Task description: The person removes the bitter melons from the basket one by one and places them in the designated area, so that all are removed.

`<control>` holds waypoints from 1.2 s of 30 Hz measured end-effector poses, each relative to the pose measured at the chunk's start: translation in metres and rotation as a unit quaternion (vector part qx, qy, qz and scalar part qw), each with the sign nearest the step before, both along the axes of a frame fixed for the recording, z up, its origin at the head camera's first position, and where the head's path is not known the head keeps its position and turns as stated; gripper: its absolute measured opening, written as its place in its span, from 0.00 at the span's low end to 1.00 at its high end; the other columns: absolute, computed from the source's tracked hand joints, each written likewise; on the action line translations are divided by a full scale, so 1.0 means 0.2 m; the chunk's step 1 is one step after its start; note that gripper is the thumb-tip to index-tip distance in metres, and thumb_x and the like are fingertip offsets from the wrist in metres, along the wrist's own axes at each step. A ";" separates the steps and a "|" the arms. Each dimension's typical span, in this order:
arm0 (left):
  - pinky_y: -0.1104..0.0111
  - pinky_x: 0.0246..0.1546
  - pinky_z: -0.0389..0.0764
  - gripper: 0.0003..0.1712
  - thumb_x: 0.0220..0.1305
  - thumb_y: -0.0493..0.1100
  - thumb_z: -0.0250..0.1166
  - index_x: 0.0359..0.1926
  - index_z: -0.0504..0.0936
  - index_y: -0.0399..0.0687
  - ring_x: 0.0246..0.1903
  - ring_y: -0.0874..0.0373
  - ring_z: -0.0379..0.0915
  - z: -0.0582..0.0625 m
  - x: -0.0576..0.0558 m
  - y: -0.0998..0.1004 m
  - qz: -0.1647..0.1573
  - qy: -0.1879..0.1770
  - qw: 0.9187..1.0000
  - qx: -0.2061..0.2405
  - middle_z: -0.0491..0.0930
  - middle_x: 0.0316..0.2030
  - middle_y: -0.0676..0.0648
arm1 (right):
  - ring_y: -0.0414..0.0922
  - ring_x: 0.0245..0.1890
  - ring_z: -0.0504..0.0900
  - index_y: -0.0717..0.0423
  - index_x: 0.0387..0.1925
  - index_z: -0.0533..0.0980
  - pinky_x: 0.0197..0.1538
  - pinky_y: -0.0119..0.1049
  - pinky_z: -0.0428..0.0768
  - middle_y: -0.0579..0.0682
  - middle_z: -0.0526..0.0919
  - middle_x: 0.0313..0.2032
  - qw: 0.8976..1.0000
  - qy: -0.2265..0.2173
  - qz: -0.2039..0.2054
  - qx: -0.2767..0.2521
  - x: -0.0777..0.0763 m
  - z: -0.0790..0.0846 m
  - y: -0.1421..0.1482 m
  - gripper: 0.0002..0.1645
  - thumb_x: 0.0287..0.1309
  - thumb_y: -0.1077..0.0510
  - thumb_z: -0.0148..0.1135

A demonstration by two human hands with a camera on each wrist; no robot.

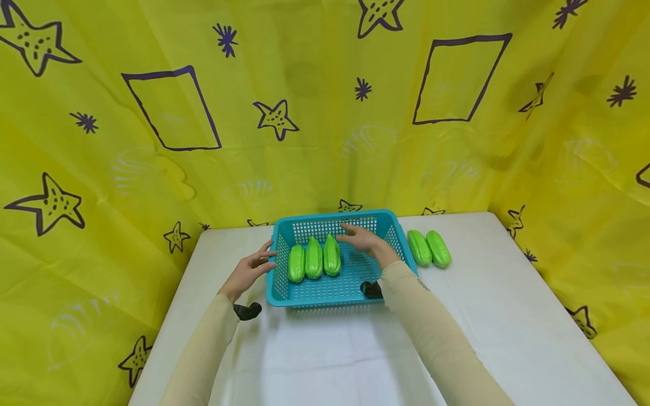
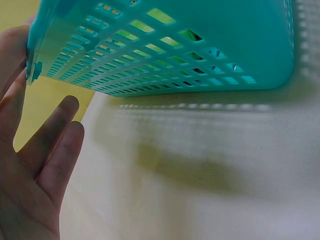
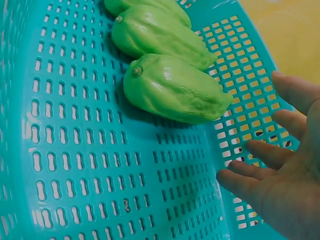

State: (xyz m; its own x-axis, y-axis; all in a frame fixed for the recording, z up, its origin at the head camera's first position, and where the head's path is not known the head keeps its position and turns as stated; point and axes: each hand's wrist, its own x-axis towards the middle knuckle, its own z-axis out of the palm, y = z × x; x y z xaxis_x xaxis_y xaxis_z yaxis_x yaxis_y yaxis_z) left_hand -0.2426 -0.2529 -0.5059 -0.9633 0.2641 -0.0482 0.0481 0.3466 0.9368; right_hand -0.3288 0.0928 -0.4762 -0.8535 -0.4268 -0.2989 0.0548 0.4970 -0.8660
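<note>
A turquoise plastic basket (image 1: 345,285) with slotted walls stands on the table. Inside, on its left side, three glossy green papayas lie in a row; the rightmost papaya (image 1: 332,256) also shows in the right wrist view (image 3: 175,90). My right hand (image 1: 365,241) hovers over the basket, just right of that papaya, fingers spread and holding nothing. At the basket's left rim, my left hand (image 1: 249,273) touches the edge with some fingers. Two other fingers (image 2: 62,160) extend straight, apart from the basket, in the left wrist view.
Two more green papayas (image 1: 429,248) lie side by side on the white table (image 1: 513,316), right of the basket. A yellow curtain (image 1: 315,169) with drawn stars hangs behind the table and along both sides. Both wrists carry black straps.
</note>
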 end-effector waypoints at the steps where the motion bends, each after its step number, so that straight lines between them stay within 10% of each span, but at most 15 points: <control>1: 0.45 0.68 0.58 0.28 0.68 0.52 0.62 0.66 0.73 0.49 0.71 0.42 0.53 0.00 0.00 0.00 -0.001 0.001 1.000 -0.001 0.51 0.75 0.61 | 0.62 0.73 0.48 0.47 0.77 0.48 0.70 0.60 0.56 0.62 0.48 0.75 1.000 0.001 0.006 0.005 0.01 0.00 0.00 0.41 0.71 0.44 0.52; 30: 0.45 0.68 0.58 0.28 0.69 0.49 0.62 0.67 0.72 0.46 0.71 0.42 0.53 0.01 -0.01 0.01 -0.001 -0.005 1.000 -0.005 0.50 0.75 0.60 | 0.60 0.74 0.47 0.47 0.76 0.53 0.70 0.58 0.56 0.58 0.48 0.76 0.996 -0.027 0.072 0.034 0.00 -0.06 -0.13 0.38 0.71 0.53 0.54; 36: 0.45 0.68 0.58 0.28 0.70 0.45 0.60 0.67 0.70 0.39 0.71 0.39 0.52 0.09 0.03 0.04 -0.002 -0.014 1.000 -0.003 0.48 0.76 0.54 | 0.62 0.73 0.49 0.50 0.75 0.57 0.69 0.59 0.59 0.59 0.47 0.76 0.996 -0.028 0.074 0.046 0.01 -0.06 -0.14 0.36 0.69 0.55 0.57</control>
State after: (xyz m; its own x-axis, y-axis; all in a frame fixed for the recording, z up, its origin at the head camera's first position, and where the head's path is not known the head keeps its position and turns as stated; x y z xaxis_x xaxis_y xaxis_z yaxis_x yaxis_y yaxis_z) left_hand -0.2358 -0.2454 -0.4881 -0.9604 0.2677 -0.0776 0.0227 0.3526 0.9355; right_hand -0.3271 0.0651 -0.4884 -0.7643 -0.5144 -0.3889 0.0231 0.5808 -0.8137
